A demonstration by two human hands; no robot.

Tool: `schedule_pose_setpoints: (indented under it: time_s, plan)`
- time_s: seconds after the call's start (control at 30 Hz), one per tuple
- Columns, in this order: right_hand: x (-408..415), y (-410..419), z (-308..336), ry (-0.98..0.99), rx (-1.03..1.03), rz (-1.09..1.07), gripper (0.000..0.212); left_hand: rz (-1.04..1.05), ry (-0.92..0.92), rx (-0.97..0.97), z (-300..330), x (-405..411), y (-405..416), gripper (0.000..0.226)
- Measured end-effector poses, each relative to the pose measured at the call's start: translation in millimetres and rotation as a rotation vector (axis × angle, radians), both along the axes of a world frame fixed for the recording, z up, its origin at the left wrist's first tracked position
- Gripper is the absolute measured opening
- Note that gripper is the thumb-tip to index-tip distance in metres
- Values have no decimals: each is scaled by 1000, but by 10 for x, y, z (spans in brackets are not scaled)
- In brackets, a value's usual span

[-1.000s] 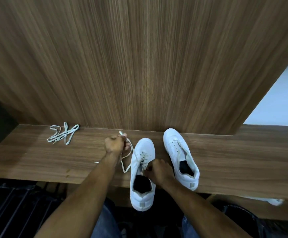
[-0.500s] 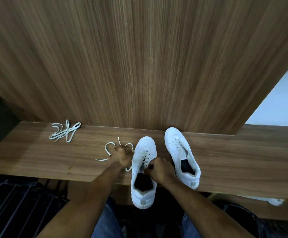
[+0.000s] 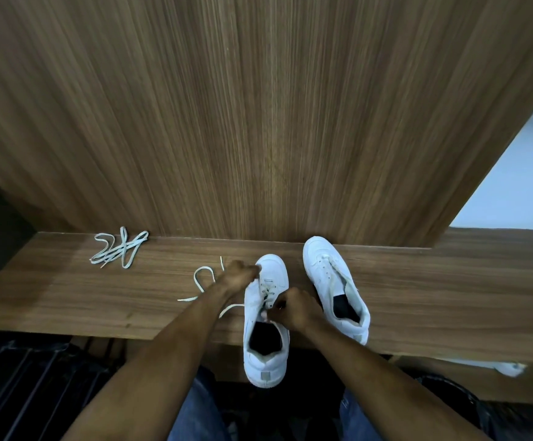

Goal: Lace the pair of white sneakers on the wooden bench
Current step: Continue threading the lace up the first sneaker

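Two white sneakers stand on the wooden bench [image 3: 449, 300]. The left sneaker [image 3: 266, 354] overhangs the front edge and has a white lace [image 3: 200, 278] partly threaded through its lower eyelets. My left hand [image 3: 238, 278] grips the left side of this sneaker near the toe, with the loose lace looping out to its left. My right hand [image 3: 295, 308] pinches the lace at the eyelets in the middle of the shoe. The right sneaker [image 3: 328, 275] lies beside it, unlaced, tongue open.
A second loose white lace [image 3: 118, 249] lies bunched at the back left of the bench. A tall wood panel [image 3: 258, 122] rises right behind the shoes. Dark rails [image 3: 20, 386] sit below the bench on the left. Something white [image 3: 510, 368] shows under the bench at right.
My left hand came back from pulling the lace out to the left and now sits against the sneaker's toe side. The lace has gone slack on the bench. My right hand stays at the eyelets.
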State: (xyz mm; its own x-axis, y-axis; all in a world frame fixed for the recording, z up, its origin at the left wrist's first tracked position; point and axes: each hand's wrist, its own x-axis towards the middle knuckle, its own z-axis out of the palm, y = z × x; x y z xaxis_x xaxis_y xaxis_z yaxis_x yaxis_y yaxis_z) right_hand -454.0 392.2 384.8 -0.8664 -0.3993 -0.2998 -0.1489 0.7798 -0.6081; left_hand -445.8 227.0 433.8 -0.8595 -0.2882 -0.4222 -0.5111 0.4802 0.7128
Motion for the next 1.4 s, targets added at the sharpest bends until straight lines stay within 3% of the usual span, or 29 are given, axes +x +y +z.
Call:
schedule_pose_setpoints:
  time_s: [0.1, 0.2, 0.27, 0.37, 0.43, 0.53, 0.63, 0.73, 0.8, 0.9, 0.97, 1.07, 1.3, 1.4]
  plan:
    - [-145, -58, 168, 0, -204, -51, 10, -26, 142, 99, 431, -50, -57, 32]
    - [-237, -215, 562, 22, -495, -68, 10, -85, 232, 143, 784, -110, -58, 28]
    - [-291, -296, 813, 0, -561, -58, 4, -132, 277, 178, 930, -147, -22, 29]
    - [-367, -332, 927, 71, -502, -60, 38, -172, 295, 187, 1024, -162, -16, 30]
    - [-400, -284, 861, 97, -453, -113, 43, -170, 281, 157, 999, -157, -78, 29]
    - [-474, -88, 642, 23, -473, -383, 32, -158, 237, 93, 856, -94, -241, 34]
    - [-595, 201, 419, -258, -623, -671, 16, -85, 235, 118, 712, 6, -424, 34]
    - [-612, 356, 331, -397, -532, -684, 11, 7, 267, 132, 625, 85, -534, 34]
    - [-514, 309, 420, -246, -441, -584, 18, 15, 264, 158, 592, 111, -540, 32]
    - [-364, 105, 598, 82, -316, -227, 32, -55, 235, 185, 611, 117, -405, 24]
    - [-303, -63, 702, 144, -279, -22, 39, -112, 241, 171, 632, 103, -277, 23]
    - [-273, -230, 808, 267, -220, 160, 25, -179, 258, 149, 650, 71, -124, 21]
    - [-420, 84, 725, 353, -1, -92, 18, 6, 259, 107, 510, 127, -371, 23]
    - [-397, 219, 578, 319, 41, -109, 18, 168, 311, 186, 438, 180, -453, 24]
